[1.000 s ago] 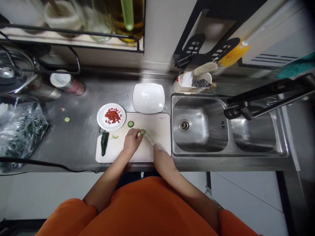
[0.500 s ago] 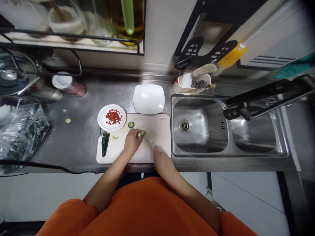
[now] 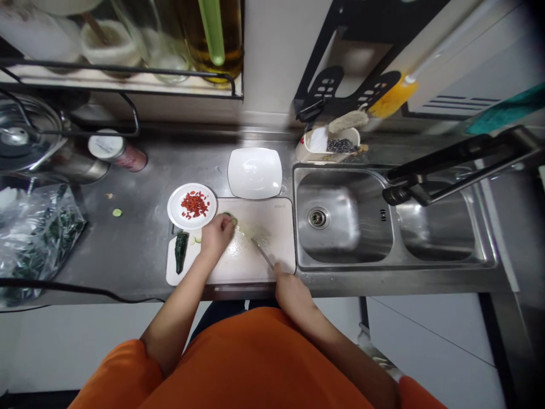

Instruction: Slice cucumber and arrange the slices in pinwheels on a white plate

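My right hand (image 3: 293,292) is closed round the handle of a knife (image 3: 263,254), whose blade points up and left over the white cutting board (image 3: 279,227). Towards the board's upper left, my left hand (image 3: 217,233) pinches a small green cucumber piece (image 3: 234,221), mostly covered by the fingers. Just behind those fingertips another cucumber piece (image 3: 227,214) partly shows. A dark green length of cucumber (image 3: 181,251) lies at the board's left end, with thin pale green slices (image 3: 196,240) beside it. Wet marks glisten on the board between hand and knife.
A white plate (image 3: 171,213) of small red berries overlaps the board's upper left corner. Behind the board stands a white square dish (image 3: 255,173). The double sink (image 3: 349,221) is on the right, a plastic bag of greens (image 3: 46,233) on the left.
My left hand has moved left with the cucumber piece, away from the blade, to beside the other piece. The knife and my right hand have shifted slightly right and towards me.
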Demonstrator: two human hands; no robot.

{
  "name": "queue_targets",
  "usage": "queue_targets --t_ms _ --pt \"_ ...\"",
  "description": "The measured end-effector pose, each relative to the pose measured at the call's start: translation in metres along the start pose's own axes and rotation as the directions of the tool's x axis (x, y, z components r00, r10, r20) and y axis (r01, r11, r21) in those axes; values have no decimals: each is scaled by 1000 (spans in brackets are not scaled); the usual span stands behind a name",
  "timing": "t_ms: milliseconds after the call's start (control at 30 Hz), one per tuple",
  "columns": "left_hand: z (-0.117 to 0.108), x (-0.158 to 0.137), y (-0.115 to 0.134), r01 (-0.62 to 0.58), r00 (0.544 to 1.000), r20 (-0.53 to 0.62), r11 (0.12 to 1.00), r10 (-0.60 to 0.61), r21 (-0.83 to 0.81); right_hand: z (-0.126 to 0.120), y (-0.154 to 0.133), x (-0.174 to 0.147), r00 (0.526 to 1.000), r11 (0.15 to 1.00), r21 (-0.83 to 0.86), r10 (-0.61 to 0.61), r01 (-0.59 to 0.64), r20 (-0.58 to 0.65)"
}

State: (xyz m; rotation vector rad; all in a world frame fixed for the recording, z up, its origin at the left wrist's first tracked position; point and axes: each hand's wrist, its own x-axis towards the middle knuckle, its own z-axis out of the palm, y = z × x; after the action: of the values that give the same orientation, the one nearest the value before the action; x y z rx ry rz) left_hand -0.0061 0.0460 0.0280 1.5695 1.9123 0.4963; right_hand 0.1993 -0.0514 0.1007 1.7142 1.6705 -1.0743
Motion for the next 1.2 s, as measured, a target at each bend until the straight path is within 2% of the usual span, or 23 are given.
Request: queue_targets --t_ms 100,233,333,500,700,933,1033,1133,1200 --pt "-12 12 -8 -78 996 -38 992 82 98 0 2 -1 1000 1000 0 6 -6 7" --pt "-16 20 -12 -238 968 -22 945 250 226 2 3 -2 1000 1000 13 -2 2 0" --pt "-16 21 -9 -310 949 25 911 315 273 2 3 -1 1000 1000 18 -9 9 -8" --pt "-19 23 -6 -366 930 157 872 332 324 3 4 -1 1000 1000 9 -7 7 -21" --pt "-26 26 -2 -373 926 212 834 311 406 6 4 -1 1000 1000 20 9 -9 -13" --pt "-30 3 -8 -417 909 260 750 327 514 2 9 -7 998 1000 14 -21 22 -62" --pt "-33 -7 -16 -400 916 249 742 314 539 1 13 -12 982 997 61 -27 39 -185" --pt "-36 -13 -22 -374 927 236 736 290 564 6 17 -12 932 997 82 26 4 -361" --pt "-38 -15 -25 -354 935 223 737 275 576 13 19 -7 898 996 86 55 -19 -437"
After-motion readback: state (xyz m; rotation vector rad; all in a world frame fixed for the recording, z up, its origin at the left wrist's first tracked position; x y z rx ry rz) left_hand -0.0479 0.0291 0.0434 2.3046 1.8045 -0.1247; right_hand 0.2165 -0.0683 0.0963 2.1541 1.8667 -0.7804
